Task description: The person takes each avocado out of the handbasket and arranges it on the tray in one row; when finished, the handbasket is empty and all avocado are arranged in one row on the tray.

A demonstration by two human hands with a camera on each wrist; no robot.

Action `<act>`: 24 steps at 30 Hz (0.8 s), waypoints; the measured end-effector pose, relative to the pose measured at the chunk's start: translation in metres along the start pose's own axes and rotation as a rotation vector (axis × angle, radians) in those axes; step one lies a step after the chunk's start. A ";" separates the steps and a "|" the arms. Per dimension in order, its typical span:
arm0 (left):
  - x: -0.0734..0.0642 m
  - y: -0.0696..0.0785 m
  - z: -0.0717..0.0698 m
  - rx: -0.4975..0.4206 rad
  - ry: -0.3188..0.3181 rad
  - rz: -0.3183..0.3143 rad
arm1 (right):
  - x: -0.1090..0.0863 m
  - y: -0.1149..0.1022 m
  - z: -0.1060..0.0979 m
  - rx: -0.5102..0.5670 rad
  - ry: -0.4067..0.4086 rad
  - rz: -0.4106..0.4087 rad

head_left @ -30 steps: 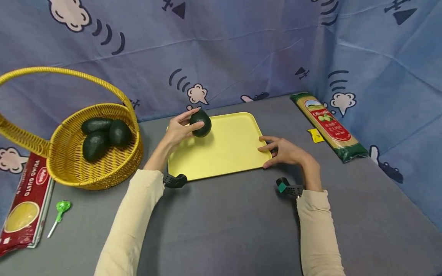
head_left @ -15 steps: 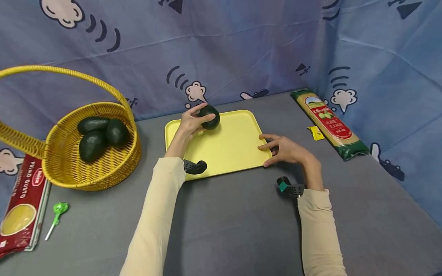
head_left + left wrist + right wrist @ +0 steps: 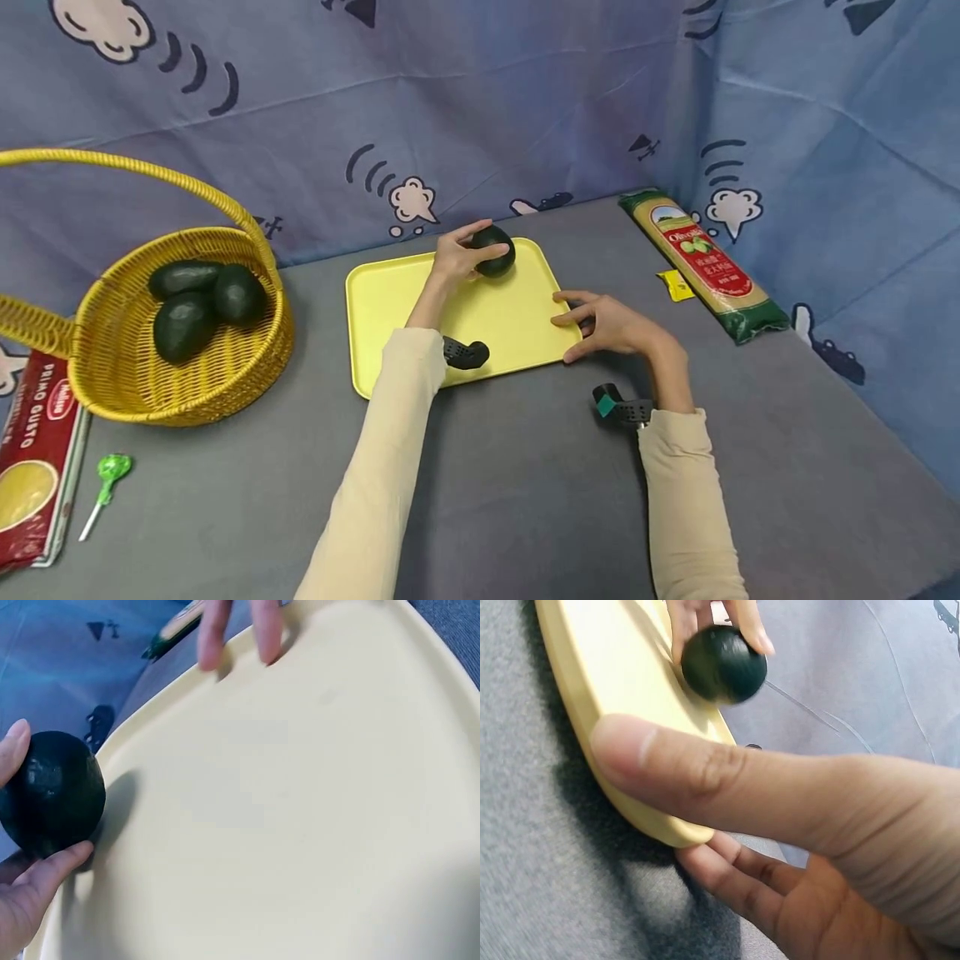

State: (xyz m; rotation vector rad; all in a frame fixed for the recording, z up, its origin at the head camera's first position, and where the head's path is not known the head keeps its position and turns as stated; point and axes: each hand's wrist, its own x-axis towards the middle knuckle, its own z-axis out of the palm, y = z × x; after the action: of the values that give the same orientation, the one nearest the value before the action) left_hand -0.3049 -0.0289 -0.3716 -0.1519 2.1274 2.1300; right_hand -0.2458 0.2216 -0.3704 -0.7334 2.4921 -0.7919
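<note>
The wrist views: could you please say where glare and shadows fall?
Left wrist view: faint glare on the dark green, rounded avocado, soft shadow on the yellow, rectangular tray; right wrist view: dark shadow on the grey cloth beside the tray.

A glossy, dark green avocado [image 3: 498,255] (in the left grip [image 3: 456,257]) is above the yellow rectangular tray [image 3: 517,321].

Tray [image 3: 393,304] centre, basket [image 3: 258,362] left — avocados [image 3: 184,327] inside

Staged corner, room type unclear, blue cartoon-print cloth backdrop [image 3: 525,108], grey table [image 3: 532,500]
</note>
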 end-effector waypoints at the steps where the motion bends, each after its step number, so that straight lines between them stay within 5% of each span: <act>1: 0.002 -0.001 0.005 0.026 0.004 0.019 | 0.000 0.000 0.000 -0.001 0.003 0.004; 8: 0.005 -0.010 0.024 0.264 -0.047 0.136 | 0.001 0.000 0.006 0.036 0.009 -0.015; 12: 0.004 -0.005 0.022 0.321 -0.136 0.183 | 0.002 0.000 0.006 0.047 0.024 -0.036; 16: 0.002 0.001 0.015 0.409 -0.135 0.227 | 0.002 -0.001 0.004 0.047 0.028 -0.034; 24: 0.008 -0.005 0.022 0.233 -0.118 0.208 | -0.001 0.001 0.002 0.035 0.033 -0.027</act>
State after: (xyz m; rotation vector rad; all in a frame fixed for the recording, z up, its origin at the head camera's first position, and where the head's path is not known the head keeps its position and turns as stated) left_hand -0.3117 -0.0069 -0.3781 0.2213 2.3884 1.9133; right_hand -0.2444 0.2223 -0.3722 -0.7497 2.4963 -0.8615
